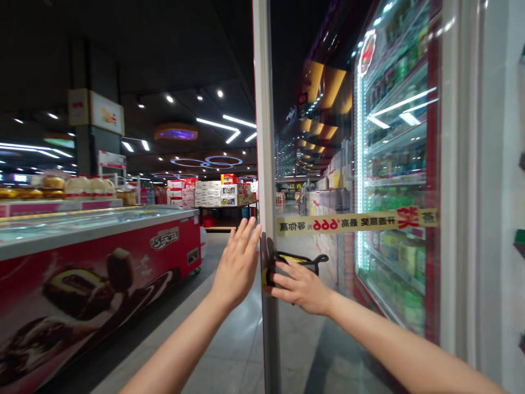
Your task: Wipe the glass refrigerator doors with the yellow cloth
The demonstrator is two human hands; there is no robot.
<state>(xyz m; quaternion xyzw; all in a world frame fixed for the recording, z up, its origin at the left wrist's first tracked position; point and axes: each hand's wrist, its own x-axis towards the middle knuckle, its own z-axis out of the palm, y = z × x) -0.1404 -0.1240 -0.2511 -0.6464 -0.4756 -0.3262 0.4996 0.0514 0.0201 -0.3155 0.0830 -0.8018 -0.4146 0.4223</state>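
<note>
My left fingers [243,241] are released beside the glass door [289,164]; my right fingers [289,282] cover perhaps a black pouch [312,266], grip unclear.

You've got clear glossy glass [311,339] in a smooth greyish-white frame [264,137], plus a smooth, shiny grey floor [229,334].
</note>
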